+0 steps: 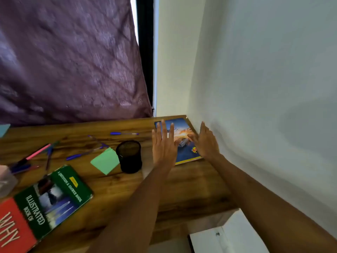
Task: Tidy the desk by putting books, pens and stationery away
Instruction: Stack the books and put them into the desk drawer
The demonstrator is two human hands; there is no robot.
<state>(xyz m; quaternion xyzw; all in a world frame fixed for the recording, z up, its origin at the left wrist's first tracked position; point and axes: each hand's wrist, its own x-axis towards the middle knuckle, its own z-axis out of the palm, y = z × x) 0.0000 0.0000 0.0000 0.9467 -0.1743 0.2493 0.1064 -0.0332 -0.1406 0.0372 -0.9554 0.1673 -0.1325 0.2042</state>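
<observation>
Both hands are reaching out over the far right corner of the wooden bench (191, 189), where a blue book (184, 152) with a sunset picture on its cover is lying flat, tucked against the white wall (264, 88). The left hand (164, 147) is hovering flat at the book's left edge, its grip wide, fingers spread and holding nothing. The right hand (205, 143) is lying over the book's right side beside the wall, its grip also wide with the fingers extended; whether the palms are pressing on the cover cannot be told.

Just left of the left hand a black mesh pen holder (129, 157) is standing upright. Beyond it, further left, a green sticky-note pad (105, 161) is lying just beside the holder. Blue pens are lying scattered past that: one (124, 133) near the bench's back edge, another (76, 156) left of the pad, and a pink pen (37, 152) among several more well to the left.

Nearer the person and well left of both hands, a green book (54, 201) titled "Illustrated Book of" is lying at an angle, touching a red book (12, 229) at the frame's lower left corner. A purple curtain (69, 57) is hanging behind the bench.
</observation>
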